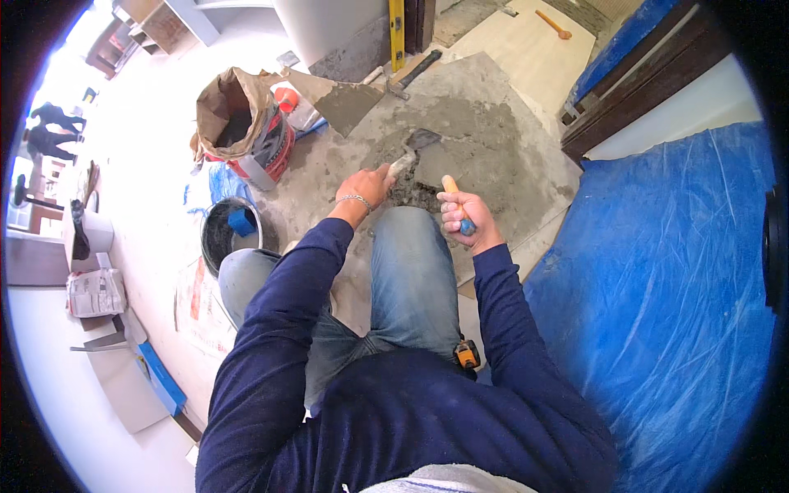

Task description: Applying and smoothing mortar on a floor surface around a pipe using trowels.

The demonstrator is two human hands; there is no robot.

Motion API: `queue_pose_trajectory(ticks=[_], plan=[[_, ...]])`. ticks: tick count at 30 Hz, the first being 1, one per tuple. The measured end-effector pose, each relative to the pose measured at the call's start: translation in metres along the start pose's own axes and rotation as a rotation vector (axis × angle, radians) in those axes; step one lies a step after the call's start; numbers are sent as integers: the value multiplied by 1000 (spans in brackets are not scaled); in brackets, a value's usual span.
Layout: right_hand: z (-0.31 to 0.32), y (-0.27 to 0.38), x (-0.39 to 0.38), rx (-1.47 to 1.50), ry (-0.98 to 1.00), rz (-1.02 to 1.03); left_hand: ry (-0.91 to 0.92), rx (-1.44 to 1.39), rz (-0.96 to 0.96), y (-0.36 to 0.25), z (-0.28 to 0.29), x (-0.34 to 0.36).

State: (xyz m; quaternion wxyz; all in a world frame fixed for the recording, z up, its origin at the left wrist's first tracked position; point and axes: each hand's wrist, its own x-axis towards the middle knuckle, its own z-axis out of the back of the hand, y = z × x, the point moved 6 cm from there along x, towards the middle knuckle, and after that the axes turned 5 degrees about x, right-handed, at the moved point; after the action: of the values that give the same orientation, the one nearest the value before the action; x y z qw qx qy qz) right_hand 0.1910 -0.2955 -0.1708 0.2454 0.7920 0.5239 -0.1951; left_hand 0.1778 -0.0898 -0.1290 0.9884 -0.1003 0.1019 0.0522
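My left hand (367, 189) grips the pale, worn handle of a small trowel (424, 139), whose grey metal blade rests on a patch of wet grey mortar (485, 168) spread over the floor tile. My right hand (466, 215) is closed round a light wooden tool handle (449, 185) with a blue end showing at the lower side of my fist; I cannot make out the rest of that tool. Dark, lumpy mortar (415, 195) lies between my hands, just beyond my jean-clad knee (407, 255).
Left: a paper-lined red bucket (230, 123), a black bucket (215, 226), bagged materials (94, 292), people's dark legs (53, 131). Ahead: a hammer (411, 74), yellow level (397, 33), mallet (552, 25) on a pale board. Right: door frame (625, 99), blue plastic sheeting (649, 271).
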Motion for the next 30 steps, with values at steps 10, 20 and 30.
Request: queue_pose_trajectory(ticks=[10, 20, 30], plan=[[8, 55, 25, 78, 26, 159, 15, -179, -97, -38, -4, -22], [6, 51, -8, -160, -58, 124, 31, -203, 56, -4, -32, -15], [11, 27, -6, -163, -151, 33, 20, -222, 108, 8, -11, -24]])
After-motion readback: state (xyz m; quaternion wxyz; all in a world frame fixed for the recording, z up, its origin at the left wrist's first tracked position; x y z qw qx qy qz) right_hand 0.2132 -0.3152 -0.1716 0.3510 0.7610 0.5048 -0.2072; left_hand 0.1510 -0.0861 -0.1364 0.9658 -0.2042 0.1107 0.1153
